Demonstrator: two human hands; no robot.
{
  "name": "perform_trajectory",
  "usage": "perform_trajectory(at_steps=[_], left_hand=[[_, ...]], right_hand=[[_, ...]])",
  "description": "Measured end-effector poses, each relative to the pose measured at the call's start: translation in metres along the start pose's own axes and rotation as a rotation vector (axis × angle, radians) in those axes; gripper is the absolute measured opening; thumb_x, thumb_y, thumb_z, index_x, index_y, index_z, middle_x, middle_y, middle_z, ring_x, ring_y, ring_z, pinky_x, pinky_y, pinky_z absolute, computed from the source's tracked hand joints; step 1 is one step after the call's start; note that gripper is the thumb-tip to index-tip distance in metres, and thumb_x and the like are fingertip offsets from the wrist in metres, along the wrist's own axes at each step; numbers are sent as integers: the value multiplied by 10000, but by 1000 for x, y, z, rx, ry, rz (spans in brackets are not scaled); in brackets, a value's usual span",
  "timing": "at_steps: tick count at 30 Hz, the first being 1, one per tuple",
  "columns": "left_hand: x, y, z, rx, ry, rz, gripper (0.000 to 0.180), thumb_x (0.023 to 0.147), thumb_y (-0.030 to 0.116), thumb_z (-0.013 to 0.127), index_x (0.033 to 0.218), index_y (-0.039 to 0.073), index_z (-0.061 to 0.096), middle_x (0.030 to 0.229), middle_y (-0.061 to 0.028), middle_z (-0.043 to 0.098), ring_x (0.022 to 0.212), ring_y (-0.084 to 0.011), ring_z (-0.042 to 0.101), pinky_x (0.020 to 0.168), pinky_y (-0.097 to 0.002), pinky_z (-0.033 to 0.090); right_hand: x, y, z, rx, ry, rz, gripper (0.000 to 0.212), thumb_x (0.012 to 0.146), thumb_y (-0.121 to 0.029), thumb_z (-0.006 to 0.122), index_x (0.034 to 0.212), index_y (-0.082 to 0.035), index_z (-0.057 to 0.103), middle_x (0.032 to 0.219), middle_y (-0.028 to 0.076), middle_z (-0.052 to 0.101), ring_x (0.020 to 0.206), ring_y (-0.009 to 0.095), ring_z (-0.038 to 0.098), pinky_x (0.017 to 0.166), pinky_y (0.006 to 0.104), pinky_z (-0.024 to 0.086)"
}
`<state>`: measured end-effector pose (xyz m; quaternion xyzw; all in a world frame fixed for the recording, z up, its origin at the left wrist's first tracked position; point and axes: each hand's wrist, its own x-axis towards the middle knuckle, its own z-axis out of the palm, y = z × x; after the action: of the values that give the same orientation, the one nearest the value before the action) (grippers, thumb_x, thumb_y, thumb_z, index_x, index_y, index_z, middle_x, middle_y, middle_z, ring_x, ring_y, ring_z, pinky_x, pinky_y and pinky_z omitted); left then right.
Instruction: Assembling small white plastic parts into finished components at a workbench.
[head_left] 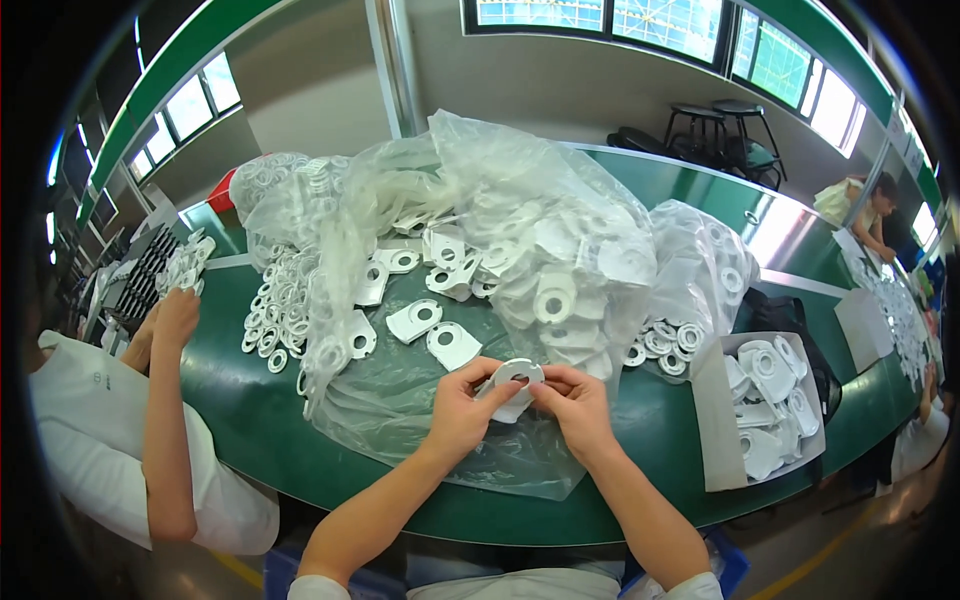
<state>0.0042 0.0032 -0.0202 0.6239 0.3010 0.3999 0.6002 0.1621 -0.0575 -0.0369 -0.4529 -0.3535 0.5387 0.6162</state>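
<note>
Between both hands, over the near part of the table, I hold a white flat plastic piece with a round hole (509, 408). My left hand (465, 402) pinches its left side, and the fingers of my right hand (579, 404) close on its right side. Just beyond lie two loose white plates of the same kind, a nearer one (456, 352) and a farther one (408, 326). They rest on a clear plastic bag (400, 425) spread over the green table. More such plates fill the bag's open mouth (445, 250) and its bulging right side.
White rings (272, 318) are heaped at the left; more rings (672, 340) spill from a bag at the right. A cardboard box (712, 425) holds white parts. At the left a co-worker's hand (180, 310) is by a pile of parts. Other people sit far right. Stools (735, 125) stand behind the table.
</note>
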Motion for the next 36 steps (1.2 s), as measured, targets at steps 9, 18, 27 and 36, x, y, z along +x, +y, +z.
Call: perform_trajectory(at_steps=[9,18,27,36], left_hand=[[-8,-1,12,889,92,758,387,694,37,701,1072,80,632,940,-94,600,934,-314,591,785,-394,488],[-56,28,0,744,-35,758,319,750,50,670,1064,21,618,1053,-126,612,984,-301,611,835,-383,517],[-90,23,-181,1337,714,208,199,743,24,686,942,44,684,987,-81,610,934,-262,568,733,-352,495],[-102,16,-205,1110,668,139,162,702,98,767,830,20,706,1085,-124,626,1010,-280,579,808,-351,488]], right_hand=[[-23,9,17,87,-129,-177,438,1010,-251,430,1344,32,395,1296,151,516,1185,200,526,1001,317,423],[-16,2,10,130,38,-64,295,1003,-235,415,1060,36,517,1027,216,630,904,266,639,830,349,517],[-20,-15,22,129,-103,155,227,957,-162,432,1053,38,483,960,225,626,801,335,669,750,403,563],[-18,-14,14,70,-131,252,277,953,-130,391,1153,47,463,962,253,625,811,347,665,744,426,572]])
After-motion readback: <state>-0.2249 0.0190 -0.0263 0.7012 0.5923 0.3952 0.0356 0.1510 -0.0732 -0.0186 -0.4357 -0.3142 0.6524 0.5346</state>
